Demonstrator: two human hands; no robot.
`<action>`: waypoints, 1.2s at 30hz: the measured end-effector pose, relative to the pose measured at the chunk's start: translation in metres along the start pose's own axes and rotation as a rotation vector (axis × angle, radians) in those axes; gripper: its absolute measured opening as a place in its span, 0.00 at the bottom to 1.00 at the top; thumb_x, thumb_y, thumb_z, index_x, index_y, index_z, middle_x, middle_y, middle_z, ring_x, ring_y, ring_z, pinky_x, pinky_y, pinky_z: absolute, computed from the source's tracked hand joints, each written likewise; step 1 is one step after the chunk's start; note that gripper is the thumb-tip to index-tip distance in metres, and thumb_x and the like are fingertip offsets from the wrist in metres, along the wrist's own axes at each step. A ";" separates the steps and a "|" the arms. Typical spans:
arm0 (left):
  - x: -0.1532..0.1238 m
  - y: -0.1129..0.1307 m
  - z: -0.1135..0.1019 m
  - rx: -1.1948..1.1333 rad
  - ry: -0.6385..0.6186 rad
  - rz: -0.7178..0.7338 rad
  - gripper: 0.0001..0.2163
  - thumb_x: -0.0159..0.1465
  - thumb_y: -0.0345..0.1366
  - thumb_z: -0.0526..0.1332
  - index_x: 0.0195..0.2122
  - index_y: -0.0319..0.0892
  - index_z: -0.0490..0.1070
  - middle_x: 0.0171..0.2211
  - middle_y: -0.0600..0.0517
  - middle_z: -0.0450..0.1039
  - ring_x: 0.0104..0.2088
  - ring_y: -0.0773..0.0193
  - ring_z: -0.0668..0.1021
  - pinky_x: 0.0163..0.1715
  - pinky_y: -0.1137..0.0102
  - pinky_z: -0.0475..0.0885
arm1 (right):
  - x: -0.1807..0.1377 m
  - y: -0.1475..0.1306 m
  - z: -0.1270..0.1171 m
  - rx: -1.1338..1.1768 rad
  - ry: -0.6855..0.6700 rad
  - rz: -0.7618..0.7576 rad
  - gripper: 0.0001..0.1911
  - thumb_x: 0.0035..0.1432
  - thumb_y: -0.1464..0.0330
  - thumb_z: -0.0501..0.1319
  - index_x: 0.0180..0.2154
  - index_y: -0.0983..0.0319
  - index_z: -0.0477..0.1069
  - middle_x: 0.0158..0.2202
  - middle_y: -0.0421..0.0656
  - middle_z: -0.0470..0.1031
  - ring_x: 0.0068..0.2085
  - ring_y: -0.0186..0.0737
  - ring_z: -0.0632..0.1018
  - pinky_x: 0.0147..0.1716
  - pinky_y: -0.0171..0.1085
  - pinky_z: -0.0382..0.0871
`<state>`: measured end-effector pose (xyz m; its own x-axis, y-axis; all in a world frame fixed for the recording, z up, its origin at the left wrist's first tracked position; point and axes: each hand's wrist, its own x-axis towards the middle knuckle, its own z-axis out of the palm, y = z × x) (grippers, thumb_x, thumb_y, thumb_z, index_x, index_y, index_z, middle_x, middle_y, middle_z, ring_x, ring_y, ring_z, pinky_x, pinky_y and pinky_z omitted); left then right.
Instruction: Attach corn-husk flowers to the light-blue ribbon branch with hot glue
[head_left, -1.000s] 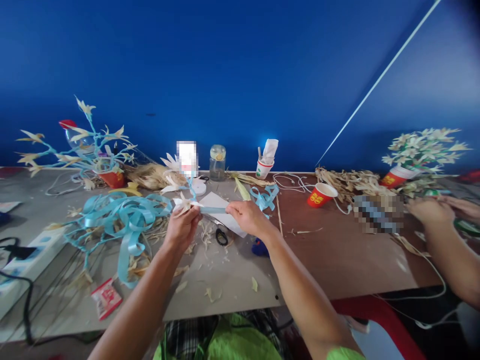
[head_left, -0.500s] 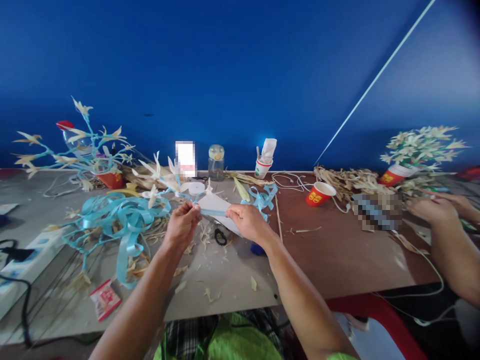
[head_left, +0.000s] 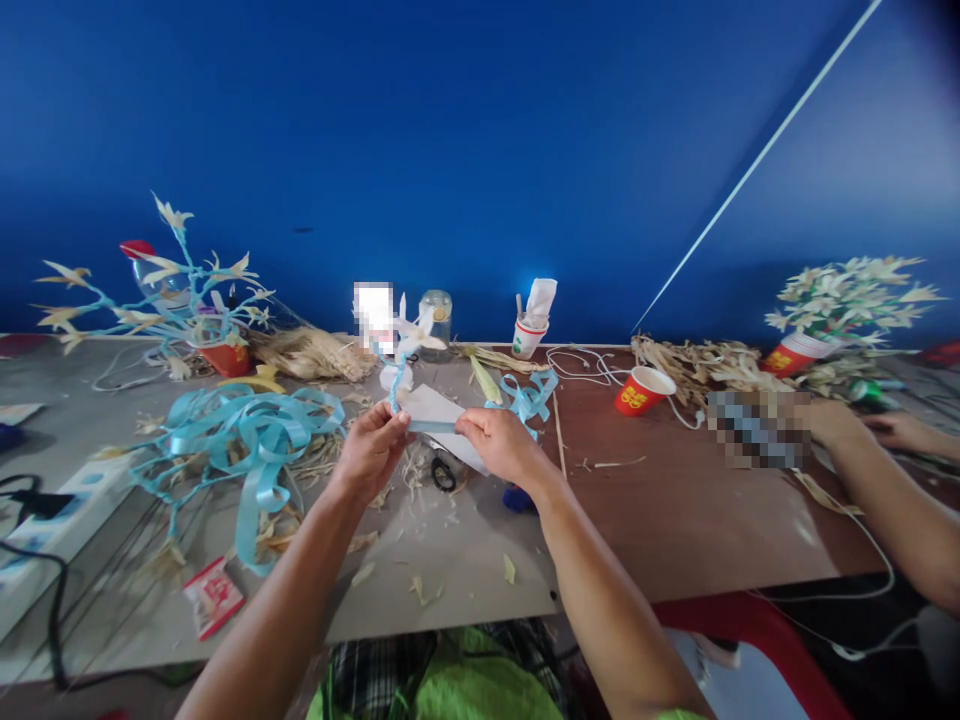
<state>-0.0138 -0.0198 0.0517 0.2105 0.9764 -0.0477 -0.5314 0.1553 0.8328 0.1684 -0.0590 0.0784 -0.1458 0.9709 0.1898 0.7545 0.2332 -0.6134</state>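
Observation:
My left hand (head_left: 370, 452) pinches a thin stem wrapped in light blue ribbon; the stem rises up and right to a cream husk flower (head_left: 413, 335). My right hand (head_left: 501, 444) is closed on a short stretch of light blue ribbon (head_left: 433, 426) pulled taut between both hands. Both hands hover above the table (head_left: 660, 520), over black-handled scissors (head_left: 443, 473) and white paper (head_left: 431, 406).
A loose heap of blue ribbon (head_left: 247, 430) lies left. A blue-stemmed flower branch stands in a red cup (head_left: 223, 357) at back left. A glass jar (head_left: 436, 322), paper cups (head_left: 642, 389) and dry husks (head_left: 697, 362) line the back. Another person's arm (head_left: 885, 500) reaches in at right.
The flower stem in my left hand has turned from leaning left to pointing up and right. My hands have barely moved. The other person's hands shifted right.

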 end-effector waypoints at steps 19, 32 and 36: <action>0.002 -0.008 -0.009 0.302 -0.114 0.141 0.10 0.50 0.36 0.67 0.25 0.40 0.66 0.23 0.56 0.67 0.26 0.69 0.68 0.30 0.73 0.62 | 0.006 -0.022 0.038 0.474 0.131 -0.078 0.15 0.55 0.71 0.57 0.46 0.64 0.70 0.47 0.49 0.74 0.49 0.41 0.74 0.49 0.40 0.65; -0.002 -0.006 -0.004 0.183 -0.103 0.085 0.11 0.47 0.35 0.70 0.23 0.40 0.66 0.23 0.55 0.70 0.26 0.68 0.71 0.32 0.71 0.66 | 0.008 -0.038 0.051 0.580 0.140 0.126 0.05 0.50 0.68 0.57 0.30 0.63 0.67 0.23 0.37 0.68 0.24 0.32 0.67 0.24 0.30 0.61; -0.005 -0.003 0.000 0.023 -0.139 -0.018 0.10 0.46 0.34 0.71 0.23 0.38 0.70 0.23 0.52 0.71 0.27 0.67 0.73 0.33 0.71 0.67 | 0.005 -0.039 0.051 0.528 0.188 0.100 0.07 0.50 0.66 0.57 0.27 0.63 0.69 0.21 0.37 0.67 0.24 0.32 0.66 0.24 0.30 0.59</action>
<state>-0.0131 -0.0255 0.0495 0.3323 0.9431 0.0129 -0.5077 0.1674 0.8451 0.1058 -0.0609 0.0646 0.0622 0.9747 0.2146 0.3295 0.1829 -0.9263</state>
